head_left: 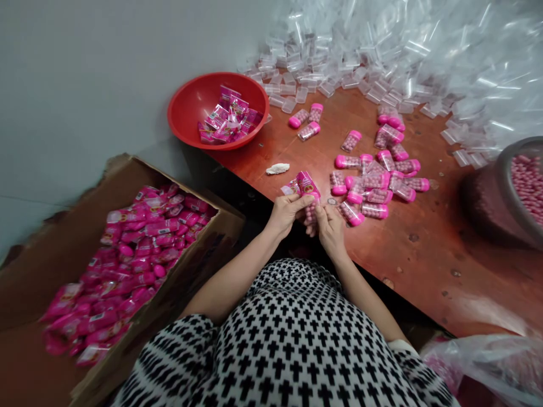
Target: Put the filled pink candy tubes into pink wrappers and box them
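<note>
My left hand [286, 212] and my right hand [330, 226] meet at the near edge of a reddish wooden table [424, 249]. Both are closed on one small clear tube of pink candies [311, 213] with a pink printed sleeve [307, 183] sticking up from its top. Just right of my hands lies a loose heap of filled tubes with pink caps [377, 175]. A small white crumpled scrap [277, 168] lies a little behind my hands.
A red bowl [190, 110] holding pink sleeves stands at the table's far left corner. Many empty clear tubes [382, 62] are piled at the back. A tub of pink candies [524, 186] is at right. A cardboard box [55, 249] of wrapped tubes sits at my left.
</note>
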The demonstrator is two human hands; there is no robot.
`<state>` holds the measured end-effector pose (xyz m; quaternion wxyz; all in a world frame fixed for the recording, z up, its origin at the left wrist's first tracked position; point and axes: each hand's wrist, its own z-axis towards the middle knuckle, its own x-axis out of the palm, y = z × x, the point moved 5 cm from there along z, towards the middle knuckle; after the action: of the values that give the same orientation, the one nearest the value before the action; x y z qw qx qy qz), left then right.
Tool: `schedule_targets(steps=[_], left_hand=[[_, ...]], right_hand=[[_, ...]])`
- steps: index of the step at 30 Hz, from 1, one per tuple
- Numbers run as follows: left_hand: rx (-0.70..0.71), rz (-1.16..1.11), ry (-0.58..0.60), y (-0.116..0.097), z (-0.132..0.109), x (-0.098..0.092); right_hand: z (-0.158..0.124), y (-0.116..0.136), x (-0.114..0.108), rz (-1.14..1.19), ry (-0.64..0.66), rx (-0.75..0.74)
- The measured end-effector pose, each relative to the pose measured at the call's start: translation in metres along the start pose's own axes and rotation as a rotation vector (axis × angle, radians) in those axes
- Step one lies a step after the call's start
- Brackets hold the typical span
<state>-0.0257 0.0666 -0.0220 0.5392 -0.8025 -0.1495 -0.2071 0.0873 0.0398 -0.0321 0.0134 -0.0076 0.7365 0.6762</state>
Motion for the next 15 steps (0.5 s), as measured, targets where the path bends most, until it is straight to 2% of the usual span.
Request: schedule_targets(steps=[4, 8, 11, 15], left_hand=[[0.001, 0.024, 0.059, 0.000, -0.002, 0.005], [0.003, -0.031, -0.049, -0.005, 0.000, -0.005], [-0.035, -0.120, -0.095, -0.003, -0.002, -0.010], [-0.101, -0.113, -0.039, 0.009, -0.014, -0.002]], right_hand=[[0.004, -0.005, 0.004, 0.245, 0.050, 0.101], [0.001, -0.004, 0.004, 0.373, 0.056, 0.124], [-0.003, -0.001, 0.002, 0.416, 0.065, 0.100], [-0.001, -0.001, -0.001, 0.407, -0.002, 0.084]])
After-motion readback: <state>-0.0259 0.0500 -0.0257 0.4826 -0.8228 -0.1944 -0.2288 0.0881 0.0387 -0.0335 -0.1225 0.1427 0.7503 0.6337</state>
